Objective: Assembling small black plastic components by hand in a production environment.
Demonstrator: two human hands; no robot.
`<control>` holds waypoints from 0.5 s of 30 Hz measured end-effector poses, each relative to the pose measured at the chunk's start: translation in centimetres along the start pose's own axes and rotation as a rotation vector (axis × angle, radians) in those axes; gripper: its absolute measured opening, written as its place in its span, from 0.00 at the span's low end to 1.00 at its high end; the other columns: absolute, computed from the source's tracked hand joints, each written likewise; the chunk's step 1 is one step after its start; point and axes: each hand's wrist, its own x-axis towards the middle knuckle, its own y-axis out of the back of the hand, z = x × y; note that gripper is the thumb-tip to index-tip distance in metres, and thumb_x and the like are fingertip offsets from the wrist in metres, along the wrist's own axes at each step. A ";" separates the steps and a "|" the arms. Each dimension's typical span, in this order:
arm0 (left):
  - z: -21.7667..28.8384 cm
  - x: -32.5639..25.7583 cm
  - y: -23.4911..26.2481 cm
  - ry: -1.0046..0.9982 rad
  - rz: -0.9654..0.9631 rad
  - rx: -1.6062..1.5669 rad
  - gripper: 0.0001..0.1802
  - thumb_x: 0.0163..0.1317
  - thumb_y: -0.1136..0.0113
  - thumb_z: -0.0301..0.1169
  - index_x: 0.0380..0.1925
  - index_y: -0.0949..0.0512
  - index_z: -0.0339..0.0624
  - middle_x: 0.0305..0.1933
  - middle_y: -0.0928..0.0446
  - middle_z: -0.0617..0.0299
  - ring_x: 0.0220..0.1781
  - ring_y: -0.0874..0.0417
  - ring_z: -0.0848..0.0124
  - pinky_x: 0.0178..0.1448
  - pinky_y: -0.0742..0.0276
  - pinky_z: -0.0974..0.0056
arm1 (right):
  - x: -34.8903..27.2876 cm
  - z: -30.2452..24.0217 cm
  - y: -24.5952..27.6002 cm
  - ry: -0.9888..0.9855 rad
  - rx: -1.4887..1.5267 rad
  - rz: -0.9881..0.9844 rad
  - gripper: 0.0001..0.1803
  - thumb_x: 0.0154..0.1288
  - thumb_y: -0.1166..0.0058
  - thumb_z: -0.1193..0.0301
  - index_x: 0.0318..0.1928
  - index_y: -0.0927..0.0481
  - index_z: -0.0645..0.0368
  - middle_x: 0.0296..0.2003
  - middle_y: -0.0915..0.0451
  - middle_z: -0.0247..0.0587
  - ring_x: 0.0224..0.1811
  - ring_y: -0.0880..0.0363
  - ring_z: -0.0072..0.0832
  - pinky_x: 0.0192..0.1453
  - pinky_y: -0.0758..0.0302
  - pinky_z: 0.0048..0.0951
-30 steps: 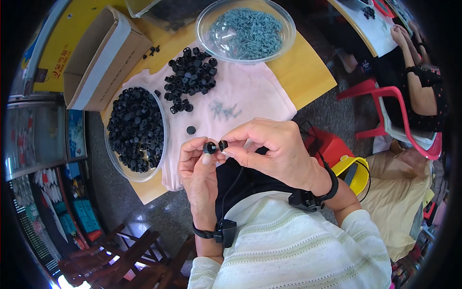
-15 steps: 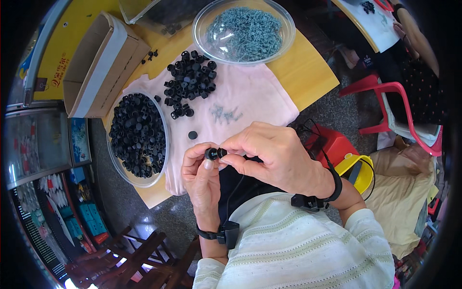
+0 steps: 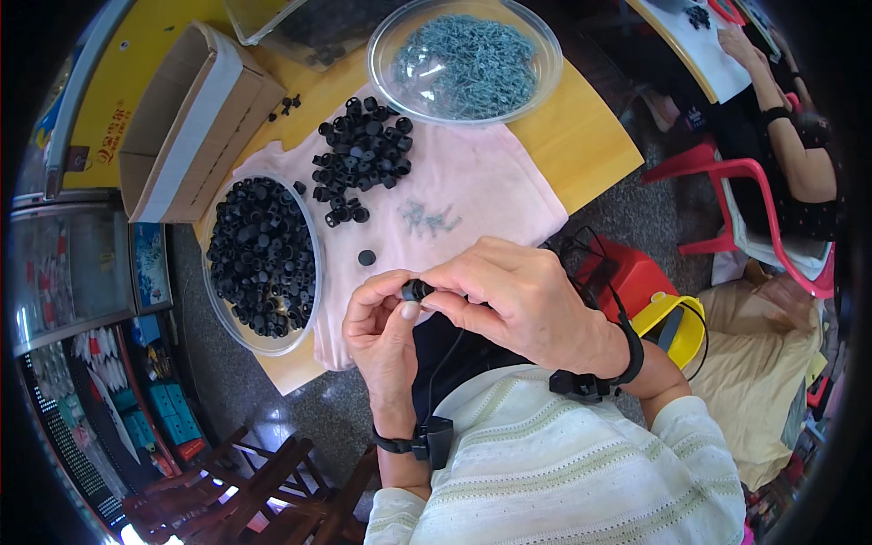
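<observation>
Between my two hands is a small round black plastic part [image 3: 416,290]. My left hand [image 3: 380,320] pinches it from the left, thumb and fingertips around it. From the right, my right hand [image 3: 509,295] grips its other side between thumb and forefinger; the fingertips hide much of it. Just beyond my left hand, a single black disc-shaped piece [image 3: 366,258] lies on a pink cloth [image 3: 481,182]. Farther off on the cloth are a small scatter of grey screws [image 3: 427,218] and a heap of black plastic parts [image 3: 363,150].
A clear tub of black parts [image 3: 259,259] stands at the left, beside an open cardboard box [image 3: 195,127]. A clear bowl of screws [image 3: 465,68] sits at the back of the yellow table [image 3: 590,118]. At right, another person's arm [image 3: 799,154] reaches over a table near a red chair [image 3: 718,168].
My hands have brought the black part's two sides closer together, and it has shifted slightly right. At the far right, the other person's arm has moved over their table.
</observation>
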 end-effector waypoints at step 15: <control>0.2 0.3 -0.4 -0.079 -0.063 0.058 0.14 0.56 0.40 0.12 0.43 0.23 0.31 0.47 0.23 0.52 0.45 0.19 0.69 0.51 0.14 0.61 | -0.3 0.4 -0.3 0.117 -0.033 0.060 0.15 0.52 0.37 0.79 0.42 0.20 0.65 0.29 0.21 0.41 0.31 0.22 0.36 0.34 0.24 0.31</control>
